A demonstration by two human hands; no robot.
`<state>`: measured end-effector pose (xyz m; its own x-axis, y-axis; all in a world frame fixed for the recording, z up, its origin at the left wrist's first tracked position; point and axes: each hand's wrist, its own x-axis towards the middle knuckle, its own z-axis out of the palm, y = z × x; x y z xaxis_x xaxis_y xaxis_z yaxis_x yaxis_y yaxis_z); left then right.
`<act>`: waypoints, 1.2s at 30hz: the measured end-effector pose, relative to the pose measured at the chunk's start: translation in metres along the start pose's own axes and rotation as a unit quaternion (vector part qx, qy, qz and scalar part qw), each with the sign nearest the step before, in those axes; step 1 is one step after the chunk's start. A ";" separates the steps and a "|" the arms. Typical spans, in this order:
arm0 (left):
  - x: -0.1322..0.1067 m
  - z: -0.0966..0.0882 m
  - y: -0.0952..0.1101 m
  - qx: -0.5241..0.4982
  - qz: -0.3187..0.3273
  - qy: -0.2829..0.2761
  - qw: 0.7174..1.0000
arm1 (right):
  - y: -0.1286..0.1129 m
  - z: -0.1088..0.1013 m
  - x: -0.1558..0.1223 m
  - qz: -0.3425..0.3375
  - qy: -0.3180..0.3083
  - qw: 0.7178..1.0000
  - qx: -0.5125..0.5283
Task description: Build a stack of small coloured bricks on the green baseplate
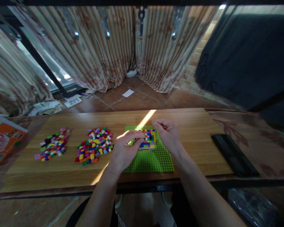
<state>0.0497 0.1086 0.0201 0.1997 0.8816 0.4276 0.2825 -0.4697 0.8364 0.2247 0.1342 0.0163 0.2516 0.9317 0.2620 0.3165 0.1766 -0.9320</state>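
Observation:
A green studded baseplate [153, 164] lies on the wooden table in front of me. On its upper part stands a low block of multicoloured building bricks [148, 145], mostly blue, yellow, red and purple. My left hand [126, 146] is over the left side of this block, thumb and forefinger pinched together close above the bricks. Anything between those fingertips is too small to make out. Beyond the block's upper right corner, my right hand [168, 134] hovers with its fingers curled into a pinch. What it may hold is hidden.
Two piles of loose bricks, one nearer [94, 145] and one farther left [54, 145], lie on the table [191, 142]. A black tray-like object [234, 154] sits at the right end. An orange and white box [6, 138] stands at far left.

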 end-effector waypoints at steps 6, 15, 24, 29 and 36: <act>-0.001 0.001 -0.001 0.073 0.051 0.022 0.996 | -0.002 0.000 0.000 0.003 0.010 1.000 -0.002; -0.001 -0.001 0.002 0.122 0.098 -0.033 0.987 | -0.003 0.001 0.000 0.002 0.005 1.000 0.011; -0.002 0.002 0.005 0.129 0.083 -0.025 0.988 | 0.000 0.002 0.001 0.002 0.002 1.000 0.019; -0.002 0.003 0.004 0.124 0.091 -0.014 0.988 | -0.002 0.002 0.001 -0.004 0.002 1.000 0.015; -0.002 0.005 0.001 0.124 0.111 -0.002 0.986 | -0.004 0.002 0.000 0.000 0.001 1.000 0.022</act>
<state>0.0547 0.1060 0.0187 0.2862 0.7552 0.5897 0.4518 -0.6491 0.6120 0.2216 0.1345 0.0196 0.2542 0.9308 0.2628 0.2755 0.1907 -0.9422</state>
